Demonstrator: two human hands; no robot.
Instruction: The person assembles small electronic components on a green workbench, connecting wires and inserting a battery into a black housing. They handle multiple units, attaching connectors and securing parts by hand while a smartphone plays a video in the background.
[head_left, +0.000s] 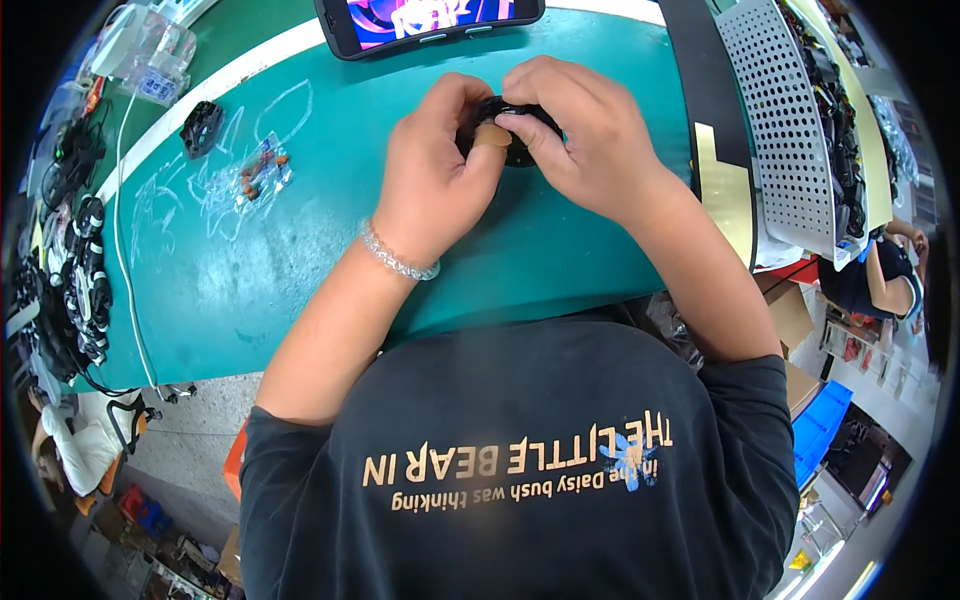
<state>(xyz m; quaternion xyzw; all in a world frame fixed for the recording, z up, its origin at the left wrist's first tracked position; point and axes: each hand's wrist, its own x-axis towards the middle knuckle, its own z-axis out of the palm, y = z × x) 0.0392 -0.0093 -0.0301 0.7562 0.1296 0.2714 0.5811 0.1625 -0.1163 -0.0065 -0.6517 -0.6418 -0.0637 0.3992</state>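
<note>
Over the far middle of the green table (pixel 300 290), both my hands close on one small black part (pixel 520 112), mostly covered by the fingers; its exact kind cannot be made out. My left hand (pixel 440 165) grips its left side, with a tan finger cover on the thumb and a clear bead bracelet at the wrist. From the right, my right hand (pixel 590 130) pinches its upper edge between thumb and curled fingers. Just beyond the hands stands a phone (pixel 430 20) with a lit, colourful screen.
On the left of the table lie a black moulded part (pixel 202 129) and a clear bag of small brown pieces (pixel 265 175). A white cable (pixel 122 230) runs along the left, beside bundled black cables (pixel 88 270). A perforated white basket (pixel 780 120) of black parts stands right.
</note>
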